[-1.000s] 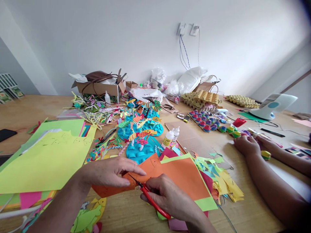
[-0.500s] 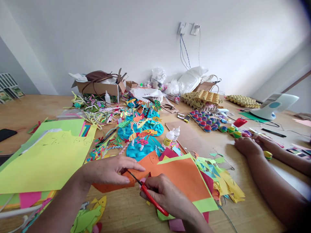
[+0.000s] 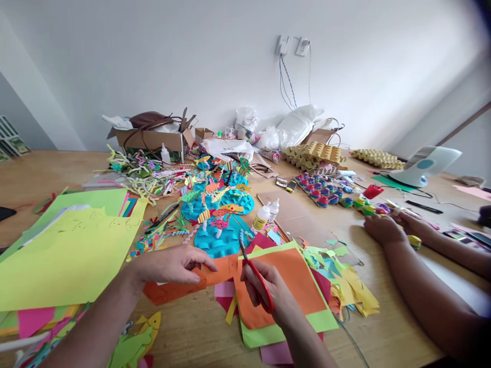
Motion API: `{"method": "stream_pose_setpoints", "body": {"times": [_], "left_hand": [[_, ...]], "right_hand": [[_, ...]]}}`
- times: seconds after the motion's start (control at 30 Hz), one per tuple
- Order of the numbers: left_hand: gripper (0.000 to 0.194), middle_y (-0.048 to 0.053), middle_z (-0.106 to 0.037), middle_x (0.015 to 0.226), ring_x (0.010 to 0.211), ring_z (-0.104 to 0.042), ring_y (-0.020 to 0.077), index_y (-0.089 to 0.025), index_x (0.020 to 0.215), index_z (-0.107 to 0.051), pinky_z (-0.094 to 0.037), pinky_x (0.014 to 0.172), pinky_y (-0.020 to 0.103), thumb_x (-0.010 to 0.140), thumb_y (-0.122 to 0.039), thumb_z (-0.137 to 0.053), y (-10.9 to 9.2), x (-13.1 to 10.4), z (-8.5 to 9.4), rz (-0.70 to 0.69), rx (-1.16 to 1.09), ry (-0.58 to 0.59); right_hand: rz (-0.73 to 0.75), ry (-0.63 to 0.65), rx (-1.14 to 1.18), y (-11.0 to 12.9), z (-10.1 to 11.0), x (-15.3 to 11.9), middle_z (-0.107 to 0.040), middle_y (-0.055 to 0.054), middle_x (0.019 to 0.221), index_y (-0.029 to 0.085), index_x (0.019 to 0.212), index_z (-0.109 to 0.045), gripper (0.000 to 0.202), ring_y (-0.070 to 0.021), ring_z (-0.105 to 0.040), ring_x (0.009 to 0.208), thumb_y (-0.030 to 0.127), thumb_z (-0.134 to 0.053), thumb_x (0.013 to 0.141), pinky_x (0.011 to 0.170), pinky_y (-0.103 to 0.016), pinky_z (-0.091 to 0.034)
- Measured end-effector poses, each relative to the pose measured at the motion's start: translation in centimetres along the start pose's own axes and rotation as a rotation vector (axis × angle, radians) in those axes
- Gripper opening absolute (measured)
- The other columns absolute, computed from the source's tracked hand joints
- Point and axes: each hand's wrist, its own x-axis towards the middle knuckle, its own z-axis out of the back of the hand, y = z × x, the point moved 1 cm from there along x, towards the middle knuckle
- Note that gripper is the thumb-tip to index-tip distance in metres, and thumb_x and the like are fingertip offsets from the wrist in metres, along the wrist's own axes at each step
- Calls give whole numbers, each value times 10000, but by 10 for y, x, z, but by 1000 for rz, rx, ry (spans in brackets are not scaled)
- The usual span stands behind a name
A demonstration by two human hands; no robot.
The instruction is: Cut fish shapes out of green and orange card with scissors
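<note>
My left hand (image 3: 174,263) is closed on a strip of orange paper (image 3: 222,270) with pencil lines, its thumb and fingers at the strip's middle. My right hand (image 3: 264,286) grips a pair of red-handled scissors (image 3: 264,288). Their dark blades point up and away, apart from the strip, in front of the blue egg carton pieces (image 3: 215,244). Under the right hand lies a stack of coloured sheets with an orange sheet (image 3: 289,283) on top. Cut-out paper fish (image 3: 134,347), green and yellow, lie near my left forearm.
Large yellow sheets (image 3: 72,255) lie at left. Two glue bottles (image 3: 262,217) stand behind the stack, with paper scraps (image 3: 353,286) to its right. At far right, another person's hands (image 3: 385,230) work on painted egg carton pieces (image 3: 320,190). A box (image 3: 149,138) stands by the wall.
The scissors have come off the orange strip, lifted and turned upright to the right with my right hand. My left hand still holds the strip, which lies flatter. The view has shifted slightly.
</note>
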Motion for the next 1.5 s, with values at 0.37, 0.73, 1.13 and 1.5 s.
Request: {"method": "stream_pose_setpoints", "body": {"times": [0.37,0.73,1.13,1.5], "left_hand": [[362,15,-629,914,857,-593,177,-217,1117,-590,-459,761,263,756,-229,-568,4,-5,5,43,-322,-151],[214,-19,-659,905,886,-601,148,-252,936,-654,-465,781,233,739,-168,-664,-31,0,-10,3,-806,-635],[244,10,-644,941,933,-594,195,-258,977,-665,-486,782,256,735,-253,-696,-28,-2,-8,-16,-788,-847],[326,13,-629,958,954,-547,192,-252,935,-658,-495,767,233,806,-535,-560,-19,0,2,-236,-1103,-1146]], "right_hand": [[48,-44,94,-12,-3,9,-421,81,476,172,674,-476,457,-65,-358,413,590,-659,683,426,-192,-280],[204,38,114,19,-38,10,-496,39,657,191,822,-530,397,-97,-389,530,418,-782,615,481,-212,-324],[254,5,311,38,-40,21,-505,59,623,203,691,-499,328,-107,-447,565,305,-789,579,553,-219,-372],[415,-320,552,52,-14,32,-498,70,585,184,811,-569,209,-71,-395,475,235,-730,688,429,-173,-297]]}}
